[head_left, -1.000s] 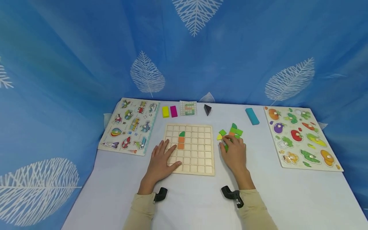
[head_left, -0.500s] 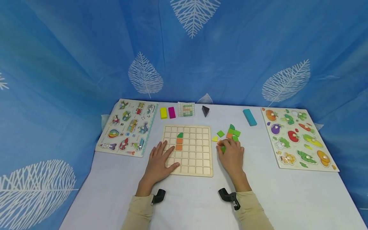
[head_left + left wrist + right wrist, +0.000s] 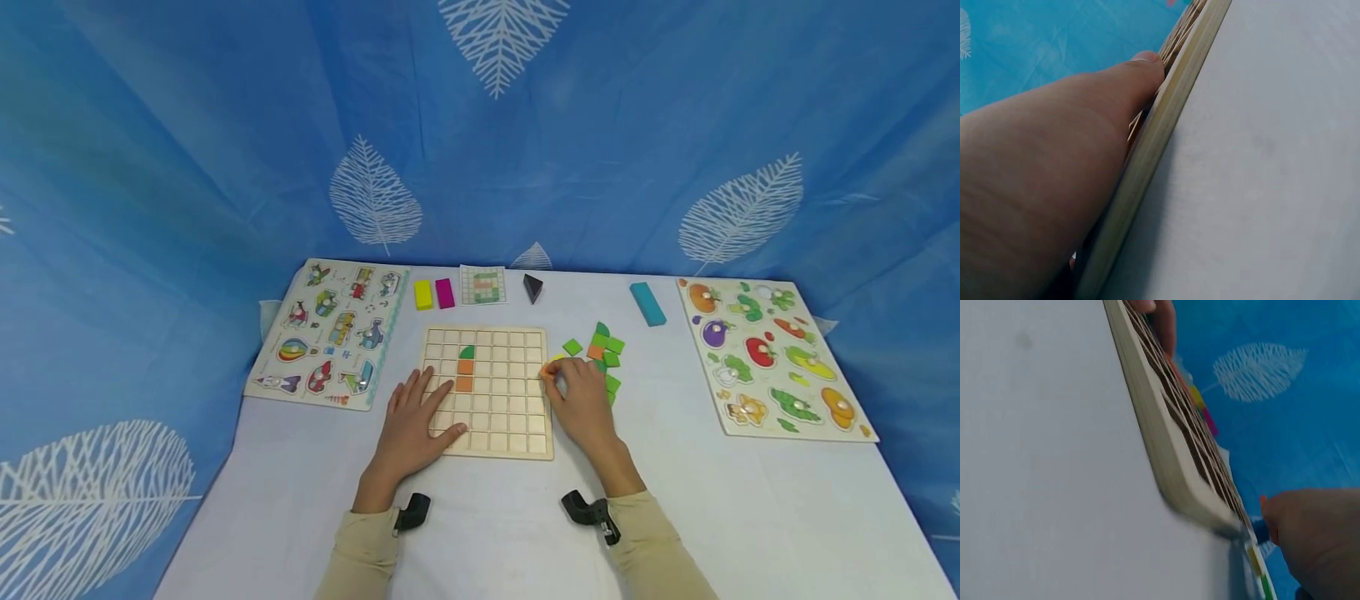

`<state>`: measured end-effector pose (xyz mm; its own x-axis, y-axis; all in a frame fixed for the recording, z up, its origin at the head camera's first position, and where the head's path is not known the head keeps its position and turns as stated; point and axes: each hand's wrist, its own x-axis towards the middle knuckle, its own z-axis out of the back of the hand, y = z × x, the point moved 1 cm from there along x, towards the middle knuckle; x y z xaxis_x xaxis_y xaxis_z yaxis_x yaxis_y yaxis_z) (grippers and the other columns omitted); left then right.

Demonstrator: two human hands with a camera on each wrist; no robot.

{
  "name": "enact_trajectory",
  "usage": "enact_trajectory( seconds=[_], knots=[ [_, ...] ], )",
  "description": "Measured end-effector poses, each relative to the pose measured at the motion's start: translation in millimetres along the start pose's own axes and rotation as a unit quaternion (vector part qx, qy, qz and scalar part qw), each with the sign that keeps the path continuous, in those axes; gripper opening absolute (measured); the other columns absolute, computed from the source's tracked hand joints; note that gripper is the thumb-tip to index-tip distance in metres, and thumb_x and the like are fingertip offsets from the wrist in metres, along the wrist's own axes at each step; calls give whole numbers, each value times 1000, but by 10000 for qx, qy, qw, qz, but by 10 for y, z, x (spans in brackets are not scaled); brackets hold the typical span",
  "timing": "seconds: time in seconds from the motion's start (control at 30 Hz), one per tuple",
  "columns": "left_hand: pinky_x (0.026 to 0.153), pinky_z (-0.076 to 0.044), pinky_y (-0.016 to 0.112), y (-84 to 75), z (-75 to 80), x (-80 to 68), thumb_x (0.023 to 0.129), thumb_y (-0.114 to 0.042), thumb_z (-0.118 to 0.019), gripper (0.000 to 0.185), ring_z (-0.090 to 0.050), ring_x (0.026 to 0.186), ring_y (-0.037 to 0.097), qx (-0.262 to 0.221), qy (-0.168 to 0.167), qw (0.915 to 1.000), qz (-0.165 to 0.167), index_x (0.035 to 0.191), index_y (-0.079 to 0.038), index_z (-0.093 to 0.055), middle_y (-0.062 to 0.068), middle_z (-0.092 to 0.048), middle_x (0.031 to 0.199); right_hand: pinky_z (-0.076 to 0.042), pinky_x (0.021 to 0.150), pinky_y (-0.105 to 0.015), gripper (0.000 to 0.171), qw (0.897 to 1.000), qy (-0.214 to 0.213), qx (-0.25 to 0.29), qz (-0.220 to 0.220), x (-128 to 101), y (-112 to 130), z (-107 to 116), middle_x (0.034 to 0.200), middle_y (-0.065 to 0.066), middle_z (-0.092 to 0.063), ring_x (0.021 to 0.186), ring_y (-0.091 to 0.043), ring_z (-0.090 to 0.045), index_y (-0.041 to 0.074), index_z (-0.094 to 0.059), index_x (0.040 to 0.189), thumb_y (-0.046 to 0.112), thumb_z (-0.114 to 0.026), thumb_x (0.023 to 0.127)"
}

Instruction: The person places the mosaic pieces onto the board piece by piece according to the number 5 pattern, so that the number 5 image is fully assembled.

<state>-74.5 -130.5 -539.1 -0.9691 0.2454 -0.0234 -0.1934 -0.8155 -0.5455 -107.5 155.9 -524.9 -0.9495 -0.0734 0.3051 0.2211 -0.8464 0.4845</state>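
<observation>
A wooden grid board (image 3: pixel 517 408) lies on the white table. In its grid sit a green quarter-round tile (image 3: pixel 467 352) and, below it, two orange square tiles (image 3: pixel 464 384). My left hand (image 3: pixel 411 429) rests on the board's left side with fingers spread; the left wrist view shows its thumb (image 3: pixel 1141 75) on the board's rim. My right hand (image 3: pixel 588 408) pinches a small orange tile (image 3: pixel 545 371) at the board's right edge; its exact shape is covered by the fingers. In the right wrist view only a sliver of orange shows at that hand (image 3: pixel 1313 531).
Loose tiles, mostly green (image 3: pixel 612 360), lie right of the board, partly behind the right hand. Along the back are a yellow block (image 3: pixel 423 295), magenta block (image 3: pixel 445 293), pattern card (image 3: pixel 483 285), black triangular block (image 3: pixel 533 288) and teal block (image 3: pixel 648 303). Puzzle boards flank them: vehicles (image 3: pixel 352 354), vegetables (image 3: pixel 772 387).
My right hand has picked an orange tile from the loose pile and carried it left to the board's edge. My left hand keeps its place on the board. The head view has shifted slightly.
</observation>
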Motion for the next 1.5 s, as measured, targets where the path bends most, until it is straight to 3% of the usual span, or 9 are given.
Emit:
enact_trajectory(
  seconds=[0.27, 0.6, 1.07, 1.17, 1.3, 1.4, 1.5],
  knots=[
    [126, -9, 61, -19, 20, 15, 90, -56, -68, 76, -12, 160, 36, -5, -69, 9999, -116, 154, -20, -48, 14, -24, 170, -50, 84, -39, 16, 9896, 887, 267, 1102, 120, 437, -181, 108, -3, -72, 93, -22, -61, 14, -71, 105, 28, -71, 97],
    [126, -9, 62, -5, -7, -31, 88, -56, -69, 77, -12, 159, 36, -10, -99, 9999, -45, 153, -19, -49, 14, -24, 170, -50, 87, -41, 8, 9812, 1445, 68, 1275, 182, 610, -363, 115, 0, -71, 98, -21, -60, 20, -74, 102, 26, -71, 97],
    [126, -8, 61, 2, -1, -11, 89, -55, -69, 76, -12, 159, 37, -15, -86, 9999, -64, 153, -20, -48, 14, -23, 170, -50, 86, -40, 12, 9815, 1126, -306, 1515, 145, 527, -324, 116, 6, -74, 102, -19, -65, 23, -78, 101, 31, -69, 98],
    [126, -8, 61, 3, -1, -20, 89, -55, -69, 76, -12, 159, 37, -52, -89, 9999, -42, 153, -20, -49, 15, -24, 170, -48, 81, -41, 14, 9877, 846, -284, 1282, 126, 411, -239, 113, 3, -75, 98, -22, -64, 20, -78, 101, 30, -68, 99],
    [126, -8, 61, 2, -4, -22, 88, -53, -71, 76, -12, 159, 37, -123, -183, 9997, -59, 153, -20, -49, 15, -24, 169, -46, 79, -44, 18, 9980, 154, -467, 387, 119, 117, -99, 112, -6, -75, 99, -29, -64, 13, -77, 103, 27, -66, 100],
    [126, -8, 62, 2, -9, -21, 88, -54, -71, 76, -12, 159, 37, -98, -173, 9998, -84, 153, -20, -49, 15, -24, 169, -44, 80, -48, 26, 9961, -219, -693, -500, 92, -121, 15, 119, -14, -72, 103, -36, -61, 7, -75, 112, 28, -66, 99],
    [126, -9, 62, 2, -7, -14, 88, -54, -70, 76, -13, 159, 37, -68, -164, 9998, -133, 153, -20, -49, 15, -24, 169, -41, 81, -51, 37, 9903, -273, -860, -1054, 44, -285, 109, 128, -19, -66, 106, -41, -56, 4, -72, 121, 33, -67, 98]
  ],
)
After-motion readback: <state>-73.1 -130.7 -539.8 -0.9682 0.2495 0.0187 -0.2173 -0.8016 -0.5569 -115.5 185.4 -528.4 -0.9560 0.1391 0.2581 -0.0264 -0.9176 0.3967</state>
